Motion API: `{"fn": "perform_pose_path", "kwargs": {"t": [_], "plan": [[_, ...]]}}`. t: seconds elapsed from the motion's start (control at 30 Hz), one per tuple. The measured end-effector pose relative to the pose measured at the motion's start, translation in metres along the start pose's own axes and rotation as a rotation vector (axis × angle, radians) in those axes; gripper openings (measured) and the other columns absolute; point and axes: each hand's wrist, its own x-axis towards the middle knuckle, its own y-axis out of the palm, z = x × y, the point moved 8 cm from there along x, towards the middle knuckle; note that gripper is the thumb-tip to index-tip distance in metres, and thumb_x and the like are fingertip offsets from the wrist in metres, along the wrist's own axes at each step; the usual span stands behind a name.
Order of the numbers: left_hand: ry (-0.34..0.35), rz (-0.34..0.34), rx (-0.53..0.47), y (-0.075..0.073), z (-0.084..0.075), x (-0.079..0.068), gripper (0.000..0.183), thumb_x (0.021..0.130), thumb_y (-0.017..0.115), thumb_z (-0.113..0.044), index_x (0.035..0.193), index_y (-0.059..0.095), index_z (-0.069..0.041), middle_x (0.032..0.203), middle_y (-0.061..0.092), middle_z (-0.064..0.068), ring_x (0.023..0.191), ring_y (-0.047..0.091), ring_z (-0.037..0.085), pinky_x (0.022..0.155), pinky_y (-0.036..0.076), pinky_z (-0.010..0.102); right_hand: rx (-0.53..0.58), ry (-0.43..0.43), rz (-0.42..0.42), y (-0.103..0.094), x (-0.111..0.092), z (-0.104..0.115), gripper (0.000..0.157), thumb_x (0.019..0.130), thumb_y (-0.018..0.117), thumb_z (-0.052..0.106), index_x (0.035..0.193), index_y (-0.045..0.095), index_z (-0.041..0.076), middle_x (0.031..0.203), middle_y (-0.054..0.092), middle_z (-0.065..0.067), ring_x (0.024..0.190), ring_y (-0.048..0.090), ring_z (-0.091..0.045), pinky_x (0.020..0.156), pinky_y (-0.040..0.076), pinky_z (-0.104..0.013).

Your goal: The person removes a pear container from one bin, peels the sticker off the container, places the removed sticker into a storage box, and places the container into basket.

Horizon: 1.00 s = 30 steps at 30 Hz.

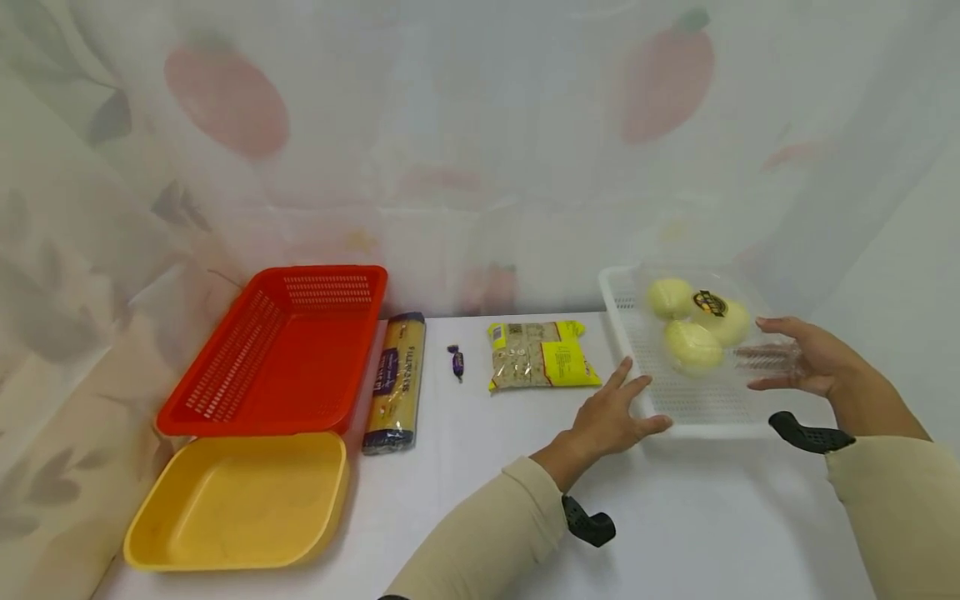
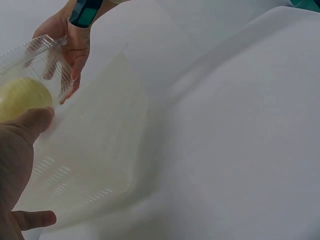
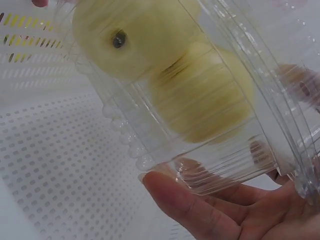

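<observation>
At frame right, the right hand point(image 1: 819, 358) grips a plastic clamshell point(image 1: 709, 303) of yellow fruit point(image 1: 693, 346), the left hand point(image 1: 611, 419) splayed against a white basket point(image 1: 720, 431).

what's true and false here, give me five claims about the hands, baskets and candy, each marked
1. The left hand is at the white basket. True.
2. The right hand grips the clear box. True.
3. The box holds just one thing. False: three yellow fruits are in it.
4. In the head view the yellow tub is nearer than the red basket. True.
5. The tub holds the candy. False: the candy lies between the long pack and the bag.
</observation>
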Motion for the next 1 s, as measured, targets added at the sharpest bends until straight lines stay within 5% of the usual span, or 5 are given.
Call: {"fn": "perform_pose_path", "kwargs": {"t": [0.13, 0.27, 0.43, 0.9, 1.0], "plan": [[-0.017, -0.022, -0.092, -0.011, -0.001, 0.004, 0.072, 0.085, 0.066, -0.055, 0.146, 0.043, -0.025, 0.155, 0.024, -0.008, 0.135, 0.035, 0.017, 0.102, 0.038, 0.036, -0.014, -0.025, 0.023, 0.006, -0.004, 0.004, 0.033, 0.099, 0.054, 0.028, 0.124, 0.035, 0.020, 0.103, 0.061, -0.007, 0.091, 0.066, -0.033, 0.082, 0.043, -0.066], [-0.089, -0.077, -0.362, -0.024, 0.001, 0.009, 0.077, 0.082, 0.071, -0.052, 0.146, 0.040, -0.022, 0.143, 0.044, -0.004, 0.125, 0.045, 0.014, 0.096, 0.043, 0.036, -0.016, -0.030, 0.032, 0.009, -0.007, 0.006, 0.034, 0.099, 0.054, 0.028, 0.125, 0.034, 0.018, 0.102, 0.063, -0.008, 0.091, 0.066, -0.033, 0.082, 0.042, -0.066], [-0.184, -0.124, -0.601, -0.037, -0.003, 0.015, 0.083, 0.082, 0.071, -0.053, 0.149, 0.033, -0.023, 0.141, 0.046, 0.001, 0.119, 0.052, 0.021, 0.090, 0.048, 0.040, -0.032, -0.033, 0.034, 0.009, -0.012, 0.008, 0.033, 0.099, 0.053, 0.029, 0.124, 0.034, 0.020, 0.102, 0.061, -0.007, 0.091, 0.066, -0.032, 0.082, 0.043, -0.066], [-0.298, -0.182, -0.618, -0.061, -0.021, 0.018, 0.089, 0.079, 0.067, -0.063, 0.152, 0.029, -0.028, 0.145, 0.043, 0.001, 0.126, 0.046, 0.024, 0.096, 0.043, 0.046, -0.046, -0.059, 0.061, 0.014, -0.018, 0.011, 0.031, 0.100, 0.051, 0.028, 0.125, 0.032, 0.022, 0.115, 0.048, -0.011, 0.094, 0.065, -0.033, 0.082, 0.043, -0.066], [-0.321, -0.181, -0.674, -0.065, -0.023, 0.018, 0.088, 0.080, 0.068, -0.061, 0.151, 0.029, -0.028, 0.145, 0.042, 0.004, 0.122, 0.049, 0.024, 0.088, 0.050, 0.041, -0.086, -0.067, 0.062, 0.019, -0.020, 0.013, 0.031, 0.100, 0.051, 0.029, 0.125, 0.032, 0.023, 0.113, 0.051, -0.007, 0.094, 0.065, -0.032, 0.082, 0.044, -0.065]]}}
